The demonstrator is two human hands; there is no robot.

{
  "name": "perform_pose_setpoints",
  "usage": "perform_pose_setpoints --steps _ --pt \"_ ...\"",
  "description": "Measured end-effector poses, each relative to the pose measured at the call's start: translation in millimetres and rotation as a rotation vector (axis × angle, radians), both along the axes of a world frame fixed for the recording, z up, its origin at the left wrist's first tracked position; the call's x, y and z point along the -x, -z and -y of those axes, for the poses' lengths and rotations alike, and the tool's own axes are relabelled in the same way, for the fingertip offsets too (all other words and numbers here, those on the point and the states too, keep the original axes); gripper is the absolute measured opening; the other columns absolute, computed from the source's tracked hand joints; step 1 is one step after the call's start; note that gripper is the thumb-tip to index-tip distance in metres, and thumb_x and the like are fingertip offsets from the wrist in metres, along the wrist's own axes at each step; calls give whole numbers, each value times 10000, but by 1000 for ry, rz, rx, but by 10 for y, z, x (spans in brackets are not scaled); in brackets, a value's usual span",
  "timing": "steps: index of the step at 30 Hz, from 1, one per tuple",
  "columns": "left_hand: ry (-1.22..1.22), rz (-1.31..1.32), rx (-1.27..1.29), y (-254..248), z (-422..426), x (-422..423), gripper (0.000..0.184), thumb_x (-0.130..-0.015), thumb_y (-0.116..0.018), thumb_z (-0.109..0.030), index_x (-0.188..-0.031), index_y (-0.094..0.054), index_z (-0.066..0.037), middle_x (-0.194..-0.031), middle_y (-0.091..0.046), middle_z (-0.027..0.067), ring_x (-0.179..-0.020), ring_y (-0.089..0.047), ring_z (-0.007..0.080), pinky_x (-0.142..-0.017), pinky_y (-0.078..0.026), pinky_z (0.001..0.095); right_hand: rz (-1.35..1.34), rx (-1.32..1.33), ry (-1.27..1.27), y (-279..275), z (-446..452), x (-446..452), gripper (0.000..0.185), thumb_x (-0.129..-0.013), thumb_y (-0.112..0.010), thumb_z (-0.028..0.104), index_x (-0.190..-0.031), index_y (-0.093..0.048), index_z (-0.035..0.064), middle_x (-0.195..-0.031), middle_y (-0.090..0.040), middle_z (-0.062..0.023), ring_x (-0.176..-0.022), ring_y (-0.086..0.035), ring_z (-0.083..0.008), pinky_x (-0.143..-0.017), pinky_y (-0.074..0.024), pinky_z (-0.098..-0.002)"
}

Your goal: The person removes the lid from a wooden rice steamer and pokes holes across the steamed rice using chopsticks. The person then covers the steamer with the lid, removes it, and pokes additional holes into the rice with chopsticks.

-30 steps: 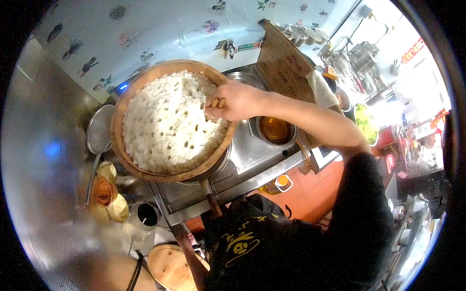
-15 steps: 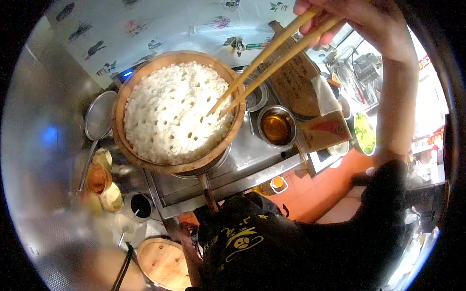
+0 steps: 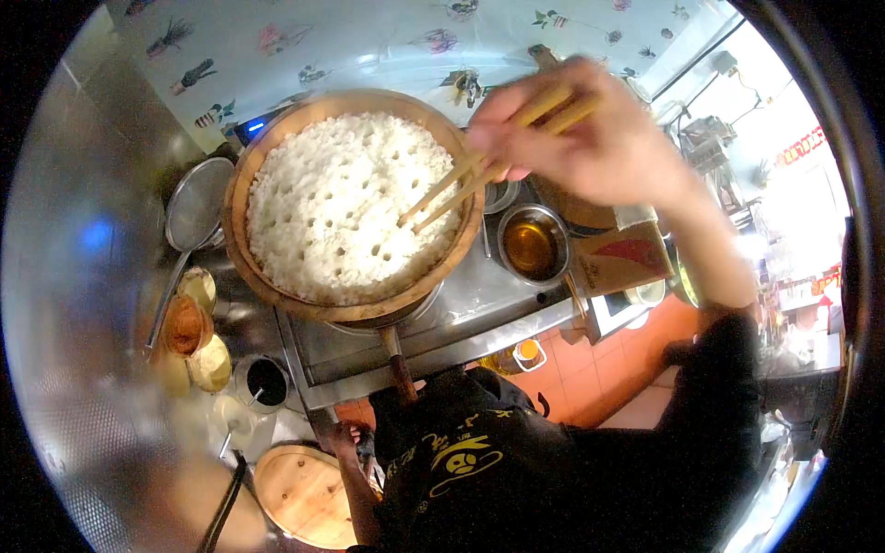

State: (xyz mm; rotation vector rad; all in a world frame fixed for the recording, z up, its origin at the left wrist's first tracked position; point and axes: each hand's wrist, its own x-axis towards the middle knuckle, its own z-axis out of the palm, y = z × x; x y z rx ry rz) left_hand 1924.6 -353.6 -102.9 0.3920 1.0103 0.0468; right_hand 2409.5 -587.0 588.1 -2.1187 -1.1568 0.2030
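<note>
My right hand (image 3: 572, 134), partly blurred, grips a pair of long wooden chopsticks (image 3: 452, 189). Their tips touch white rice (image 3: 341, 198) near its right side, a small distance apart. The rice fills a round wooden tub (image 3: 241, 267), and its surface is dotted with small holes. Low in the view my left hand (image 3: 345, 437) is beside the black apron, away from the tub; its fingers are too small and dark to make out.
Right of the tub stands a metal pot of amber liquid (image 3: 533, 247) beside a cardboard box (image 3: 622, 261). A strainer (image 3: 197, 205) and small bowls of seasonings (image 3: 187, 324) line the left. A pan handle (image 3: 398, 364) juts below the tub; a wooden lid (image 3: 306, 493) lies lower.
My right hand first lifted high with the chopsticks, baring their length, then came back down and left. The view has shifted a little. My left hand stays low.
</note>
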Motion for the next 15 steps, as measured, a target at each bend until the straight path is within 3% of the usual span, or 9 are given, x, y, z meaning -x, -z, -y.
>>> perform_pose_setpoints --steps 1,3,4,6,8,10,15 --pt "17 -46 -78 -67 37 -12 58 -913 -556 -108 -892 -516 -72 -679 -481 40 -514 -400 108 -427 -328 243 34 7 30 149 -37 3 230 -830 -656 215 -832 -668 -15 -608 -627 -131 -584 -632 -143 -575 -511 -299" --pt "-35 64 126 133 6 60 92 -921 -552 -150 -891 -512 -72 -676 -481 48 -518 -402 119 -430 -333 253 131 47 0 430 -104 -66 251 -829 -658 235 -833 -668 -16 -624 -621 -177 -584 -647 -238 -596 -521 -343" --pt "-61 120 228 233 -2 92 112 -925 -550 -171 -891 -509 -73 -675 -481 52 -520 -404 125 -431 -336 258 -5 120 53 472 -176 -33 253 -834 -643 250 -827 -675 -1 -649 -630 -190 -609 -640 -333 -613 -529 -380" --pt "174 28 -78 21 67 17 310 -860 -501 -411 -898 -506 -103 -751 -468 44 -658 -404 182 -555 -349 315 139 100 -105 834 -264 -141 215 -835 -625 255 -881 -696 57 -772 -652 -198 -729 -641 -370 -712 -529 -410" --pt "281 -37 -231 -51 90 -20 398 -830 -486 -507 -911 -506 -118 -799 -461 41 -738 -404 211 -621 -356 343 151 134 -140 1223 -379 -238 188 -838 -637 203 -883 -697 30 -827 -672 -187 -752 -667 -323 -738 -534 -382" --pt "256 -72 -230 46 69 -37 354 -835 -506 -458 -930 -510 -117 -817 -461 40 -760 -405 211 -630 -357 342 158 193 -142 1356 -445 -254 177 -845 -649 161 -892 -696 -3 -845 -689 -180 -748 -691 -273 -733 -545 -348" --pt "52 364 240 531 -119 214 316 -923 -448 -382 -905 -538 -80 -795 -502 34 -680 -450 162 -577 -400 316 178 240 -252 1266 -437 -301 198 -845 -646 205 -886 -698 18 -857 -690 -164 -810 -684 -263 -730 -539 -349"
